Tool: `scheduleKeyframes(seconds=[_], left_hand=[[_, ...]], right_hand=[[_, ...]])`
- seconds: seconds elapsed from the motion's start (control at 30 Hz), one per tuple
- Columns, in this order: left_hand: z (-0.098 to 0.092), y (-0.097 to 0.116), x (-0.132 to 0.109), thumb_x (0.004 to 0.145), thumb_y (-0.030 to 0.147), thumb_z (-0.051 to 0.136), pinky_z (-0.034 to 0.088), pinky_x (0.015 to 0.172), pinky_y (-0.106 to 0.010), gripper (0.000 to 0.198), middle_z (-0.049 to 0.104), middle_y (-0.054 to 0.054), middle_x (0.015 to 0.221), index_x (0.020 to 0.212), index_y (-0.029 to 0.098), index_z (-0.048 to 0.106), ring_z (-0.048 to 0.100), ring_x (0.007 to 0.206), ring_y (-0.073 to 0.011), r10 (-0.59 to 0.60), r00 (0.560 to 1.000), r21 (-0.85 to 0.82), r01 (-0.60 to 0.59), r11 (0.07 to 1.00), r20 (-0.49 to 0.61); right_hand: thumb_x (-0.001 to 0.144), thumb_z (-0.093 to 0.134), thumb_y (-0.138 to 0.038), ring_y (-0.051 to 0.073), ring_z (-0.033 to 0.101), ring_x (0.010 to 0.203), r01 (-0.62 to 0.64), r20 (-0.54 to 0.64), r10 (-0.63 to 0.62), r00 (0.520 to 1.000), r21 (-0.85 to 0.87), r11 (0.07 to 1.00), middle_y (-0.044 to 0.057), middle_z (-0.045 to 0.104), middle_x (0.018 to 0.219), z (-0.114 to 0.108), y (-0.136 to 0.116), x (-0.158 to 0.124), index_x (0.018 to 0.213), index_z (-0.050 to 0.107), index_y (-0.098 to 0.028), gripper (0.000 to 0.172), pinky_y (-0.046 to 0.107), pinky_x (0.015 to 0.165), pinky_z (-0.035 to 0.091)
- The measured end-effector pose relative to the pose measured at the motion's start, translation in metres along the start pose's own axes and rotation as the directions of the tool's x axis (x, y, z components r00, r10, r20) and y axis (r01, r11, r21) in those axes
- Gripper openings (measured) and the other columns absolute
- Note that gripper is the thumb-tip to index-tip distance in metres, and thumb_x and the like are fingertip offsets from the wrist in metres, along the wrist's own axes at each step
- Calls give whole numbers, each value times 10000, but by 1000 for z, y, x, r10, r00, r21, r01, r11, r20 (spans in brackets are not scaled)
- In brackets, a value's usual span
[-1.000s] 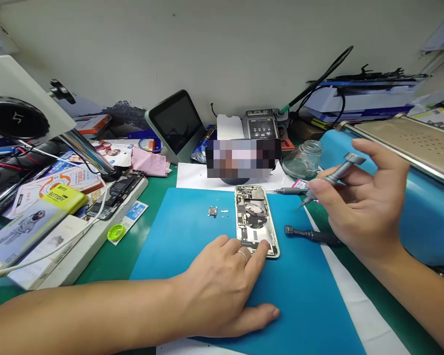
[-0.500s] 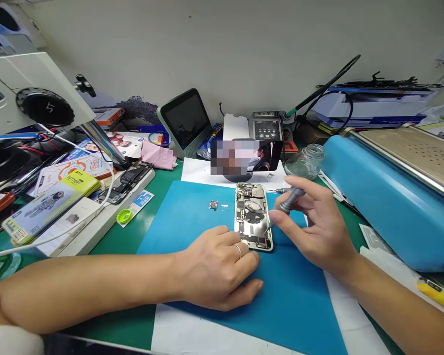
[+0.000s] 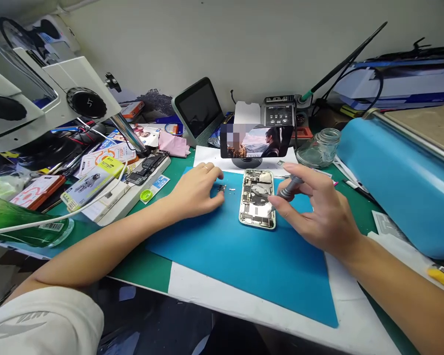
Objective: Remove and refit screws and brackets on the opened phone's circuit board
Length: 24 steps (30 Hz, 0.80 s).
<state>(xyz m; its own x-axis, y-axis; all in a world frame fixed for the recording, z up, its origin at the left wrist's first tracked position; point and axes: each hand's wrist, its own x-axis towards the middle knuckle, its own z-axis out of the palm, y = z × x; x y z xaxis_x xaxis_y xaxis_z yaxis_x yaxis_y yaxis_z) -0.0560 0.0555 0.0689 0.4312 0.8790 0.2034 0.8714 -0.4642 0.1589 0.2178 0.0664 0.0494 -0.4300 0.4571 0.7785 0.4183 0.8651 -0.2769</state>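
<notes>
Pinched between thumb and fingers of my right hand (image 3: 323, 214), the grey screwdriver (image 3: 290, 189) slants down over the lower right of the opened phone (image 3: 257, 199), seemingly angled for its tip to reach inside, though over this feed I can't tell whether it touches. My left hand (image 3: 195, 193) has nothing gripped, thumb and fingers parted just beside a small circuit part (image 3: 222, 188), which lies left of the phone on the blue mat (image 3: 244, 266), probably set apart for easy finding.

Phone (image 3: 258, 199) on mat (image 3: 244, 266) — loose parts (image 3: 222, 188) left, jar (image 3: 319, 148) behind right
</notes>
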Motion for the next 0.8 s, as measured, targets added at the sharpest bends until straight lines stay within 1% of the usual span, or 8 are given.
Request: scheduleKeyframes(seconds=[0.07,0.13,0.27,0.37,0.5,0.6,0.67,0.8], left_hand=[[5,-10,-2,946,328,590,515,929,-429,253,655,-111,1126,1149,180,616,623,1080,-306,-23,999,-28,23,999,26],[11,-15,-3,966,364,599,515,961,-427,274,650,-110,1161,1166,180,624,624,1103,-298,-20,999,-70,23,997,45],[18,-16,-2,974,301,592,509,1000,-406,238,649,-105,1186,1174,174,622,620,1121,-268,-12,999,-144,18,989,47],[21,-18,-1,993,265,580,513,969,-389,163,654,-93,1143,1122,176,624,624,1077,-250,-4,1000,-175,9,984,29],[31,-23,0,1032,297,577,512,900,-389,108,651,-82,1086,1048,196,612,623,1021,-255,8,1000,-199,-13,980,-24],[37,-25,0,1067,308,545,503,868,-382,129,650,-76,1058,1036,203,611,618,994,-254,32,997,-214,-45,976,-65],[40,-25,2,1091,293,502,493,863,-375,160,653,-71,1039,1025,204,618,616,974,-246,52,995,-224,-70,972,-87],[40,-25,5,1102,261,463,466,808,-359,252,640,-56,922,909,204,614,599,880,-233,64,989,-239,-95,966,-135]], right_hand=[[937,744,-239,198,722,678,2,9,-2,1000,-1,1000,22,733,990,0,0,-1,1566,425,-336,712,356,652,650],[939,738,-226,199,723,686,-5,5,5,1000,4,1000,28,738,1008,0,0,-1,1570,423,-341,715,361,664,653],[944,728,-206,198,711,680,-7,-23,7,1000,6,1000,44,738,1000,-1,0,-2,1572,422,-321,707,372,672,658],[944,732,-212,179,693,668,11,-22,-11,1000,-4,1000,43,740,985,-1,2,-2,1561,429,-290,692,346,655,654],[947,725,-192,162,689,700,38,-20,-38,999,-2,999,59,750,1007,-2,4,-2,1554,428,-243,677,306,669,645],[938,731,-161,163,699,733,49,-8,-48,999,16,999,86,760,1061,-4,3,0,1545,440,-202,674,310,719,649],[935,729,-144,165,706,754,48,-1,-48,999,24,999,102,764,1117,-6,3,1,1545,443,-196,676,321,747,652],[931,733,-142,173,703,737,22,2,-22,1000,26,999,88,766,1094,-6,5,0,1559,435,-220,699,339,718,658]])
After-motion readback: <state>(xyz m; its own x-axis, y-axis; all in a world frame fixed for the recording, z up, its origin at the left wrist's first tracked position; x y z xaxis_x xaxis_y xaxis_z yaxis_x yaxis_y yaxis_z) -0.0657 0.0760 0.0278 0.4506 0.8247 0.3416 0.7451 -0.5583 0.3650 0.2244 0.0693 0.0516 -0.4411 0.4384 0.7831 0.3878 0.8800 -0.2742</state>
